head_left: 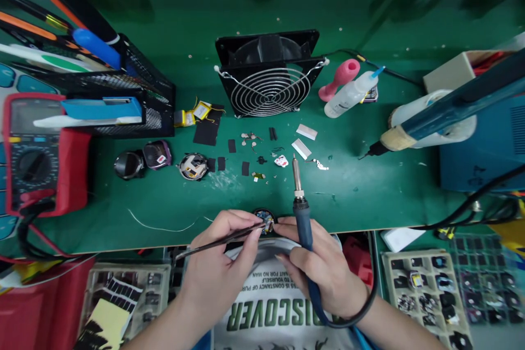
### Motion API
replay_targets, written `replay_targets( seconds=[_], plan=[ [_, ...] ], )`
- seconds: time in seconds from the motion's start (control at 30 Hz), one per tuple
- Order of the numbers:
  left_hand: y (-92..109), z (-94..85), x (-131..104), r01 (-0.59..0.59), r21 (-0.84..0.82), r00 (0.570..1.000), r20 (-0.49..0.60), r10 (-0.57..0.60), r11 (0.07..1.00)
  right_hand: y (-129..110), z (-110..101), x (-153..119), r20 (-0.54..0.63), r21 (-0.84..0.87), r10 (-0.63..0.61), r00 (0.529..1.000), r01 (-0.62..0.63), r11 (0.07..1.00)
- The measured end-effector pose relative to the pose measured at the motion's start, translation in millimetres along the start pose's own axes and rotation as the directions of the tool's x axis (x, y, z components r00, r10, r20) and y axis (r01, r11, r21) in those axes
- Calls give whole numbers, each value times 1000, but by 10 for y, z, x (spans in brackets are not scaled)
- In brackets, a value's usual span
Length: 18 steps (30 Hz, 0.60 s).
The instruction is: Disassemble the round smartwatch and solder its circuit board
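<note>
My left hand (219, 262) grips black tweezers (221, 239) whose tips reach into a small round watch-like device (264, 220) at the near edge of the green mat (164, 197). My right hand (320, 265) holds a blue-handled soldering iron (301, 213), its tip pointing away from me above the mat, while its fingertips steady the round device from the right. The iron's black cord loops around my right wrist.
A black fan (268, 74) stands at the mat's middle back. Opened round cases (192, 165), black pads and tiny parts lie in front of it. A red multimeter (35, 153) and tool rack (123, 93) sit left; a squeeze bottle (350, 93) and blue station (484, 142) right. Parts trays (426, 290) sit below.
</note>
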<state>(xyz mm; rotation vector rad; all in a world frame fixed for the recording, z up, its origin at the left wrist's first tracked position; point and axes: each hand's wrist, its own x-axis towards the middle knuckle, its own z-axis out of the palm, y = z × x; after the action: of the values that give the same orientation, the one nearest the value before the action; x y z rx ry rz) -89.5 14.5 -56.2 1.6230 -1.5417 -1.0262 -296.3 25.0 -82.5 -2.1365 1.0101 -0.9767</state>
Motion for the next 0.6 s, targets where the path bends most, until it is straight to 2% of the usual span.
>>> replay_targets(
  seconds=[0.37, 0.6],
  plan=[
    [8, 19, -4, 24, 38, 1000, -8, -24, 999, 6, -13, -10, 0, -26, 1, 1000, -1, 1000],
    [-6, 32, 12, -5, 38, 1000, -1, 5, 999, 12, 6, 51, 18, -47, -13, 1000, 14, 999]
  ],
)
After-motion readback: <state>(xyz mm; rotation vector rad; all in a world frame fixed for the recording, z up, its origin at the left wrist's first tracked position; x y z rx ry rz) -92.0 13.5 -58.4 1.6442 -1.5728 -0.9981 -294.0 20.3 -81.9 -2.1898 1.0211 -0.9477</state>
